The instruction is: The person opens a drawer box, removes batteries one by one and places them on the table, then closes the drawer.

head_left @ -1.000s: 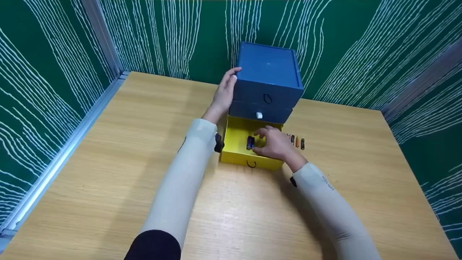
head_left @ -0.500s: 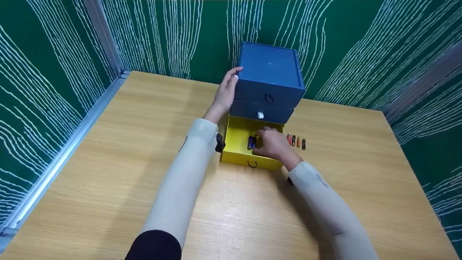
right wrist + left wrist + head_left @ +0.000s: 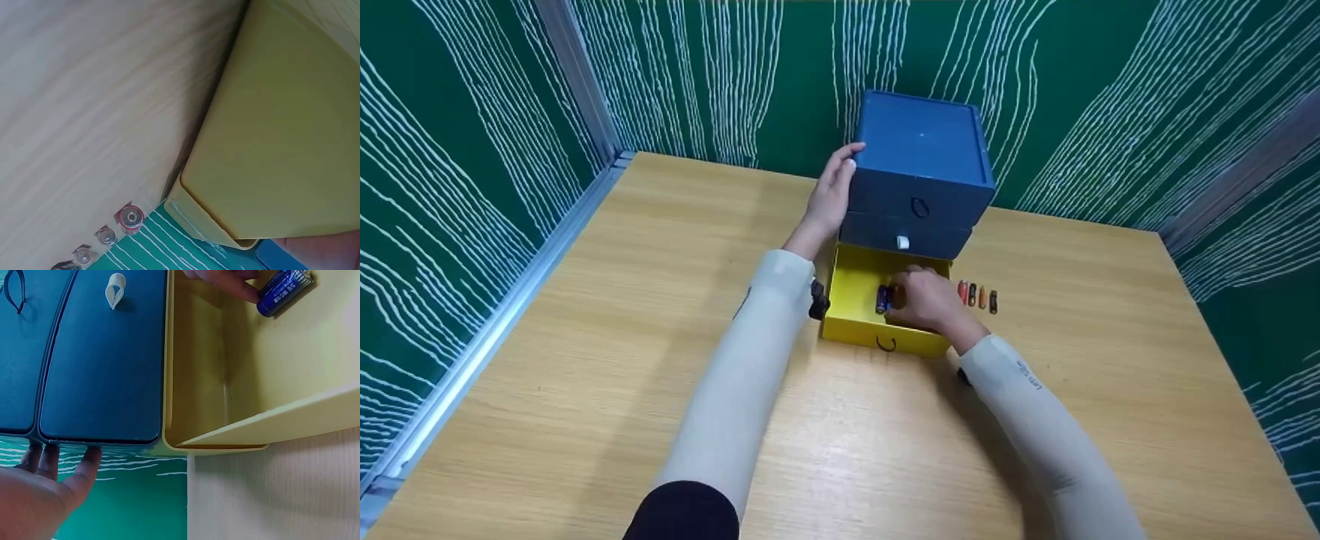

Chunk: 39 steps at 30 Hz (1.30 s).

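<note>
A dark blue drawer unit [image 3: 922,139] stands at the back, its yellow bottom drawer [image 3: 851,274] pulled out. My left hand [image 3: 829,196] rests on the unit's left side, fingers extended along it; the left wrist view shows the fingertips at that side. Inside the drawer lie blue batteries [image 3: 881,299] side by side. My right hand [image 3: 931,300] reaches over the drawer's right wall and pinches the right-hand battery by its ends. In the left wrist view one of its fingertips [image 3: 250,293] meets the end of a blue battery [image 3: 286,291]. The right wrist view shows mostly the drawer's outer wall [image 3: 275,140].
Several batteries, including a red one [image 3: 963,291] and an orange one [image 3: 982,297], stand in a row on the wooden table [image 3: 660,300], right of the drawer. Green walls with white lines enclose the table. A white pull tab [image 3: 903,242] marks the middle drawer.
My right hand has moved slightly left and lower, its thumb and finger drawing in on the right-hand battery. My left hand stays against the unit.
</note>
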Motion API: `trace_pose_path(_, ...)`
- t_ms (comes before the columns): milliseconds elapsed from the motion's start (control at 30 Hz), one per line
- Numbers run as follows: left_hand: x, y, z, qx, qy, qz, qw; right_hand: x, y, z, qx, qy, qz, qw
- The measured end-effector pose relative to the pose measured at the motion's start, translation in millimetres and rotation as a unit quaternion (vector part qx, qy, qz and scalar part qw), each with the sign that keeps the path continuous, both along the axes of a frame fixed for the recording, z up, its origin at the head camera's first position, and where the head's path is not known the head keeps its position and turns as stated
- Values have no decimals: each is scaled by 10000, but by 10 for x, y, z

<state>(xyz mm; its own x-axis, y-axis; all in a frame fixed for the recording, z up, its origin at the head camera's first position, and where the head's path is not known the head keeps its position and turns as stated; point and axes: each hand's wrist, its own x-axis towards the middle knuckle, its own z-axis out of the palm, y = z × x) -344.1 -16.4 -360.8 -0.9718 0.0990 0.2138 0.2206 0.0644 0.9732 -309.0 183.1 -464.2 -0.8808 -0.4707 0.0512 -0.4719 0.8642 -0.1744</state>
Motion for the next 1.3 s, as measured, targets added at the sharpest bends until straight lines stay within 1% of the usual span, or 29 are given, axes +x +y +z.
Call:
trace_pose_path(167, -6, 5, -16, 29, -72, -1, 10000, 6, 1, -5, -10, -66, 22, 10000)
trace_pose_path(300, -6, 15, -1, 25, -97, 7, 9999, 5, 8, 5, 9, -49, -39, 10000)
trace_pose_path(433, -7, 12, 8, 39, -119, 12, 9999, 8, 7, 16, -42, -28, -106, 9999)
trace_pose_path(633, -5, 6, 11, 92, -213, -10, 9997, 32, 10, 40, -175, -17, -73, 9998)
trace_pose_path(867, 8, 0, 15, 32, -50, 22, 10000, 67, 40, 97, -259, 143, -116, 9995)
trace_pose_path(1100, 15, 7, 21, -1, -16, 2, 10000, 69, 90, 174, -407, -67, -304, 9987)
trace_pose_path(1300, 10, 3, 11, 31, -19, 29, 10000, 70, 117, 230, -384, -215, -491, 9978)
